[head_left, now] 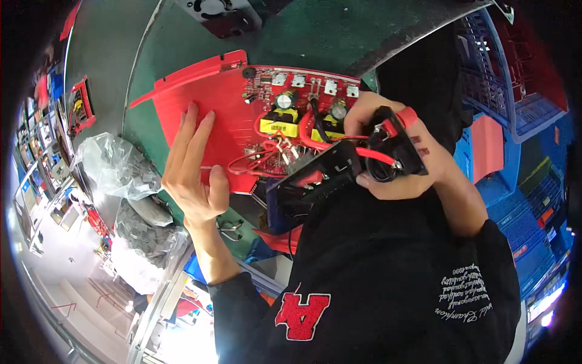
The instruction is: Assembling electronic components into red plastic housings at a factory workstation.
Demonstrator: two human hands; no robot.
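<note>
Two bare hands work over a red metal chassis plate that lies on a green bench mat. Nearest the body, the right hand is curled tightly around a black socket panel with a red switch on its upper corner; thumb and fingers wrap its edges, and thick red wires run from it toward the board. Just left of that hand, a black end panel stands tilted against the plate's near edge, with more red leads looping beside it. The left hand lies open and flat, palm down, fingers stretched and pressed onto the bare red surface, gripping nothing. Beyond the hands, a circuit board sits on the right half of the plate, carrying two yellow transformers, dark capacitors and a row of silvery parts along its far edge. To the left, at the bench edge, lie clear plastic bags of small grey parts. Farther off, a black cooling fan rests at the mat's far side, and blue plastic crates stand stacked at the right.
</note>
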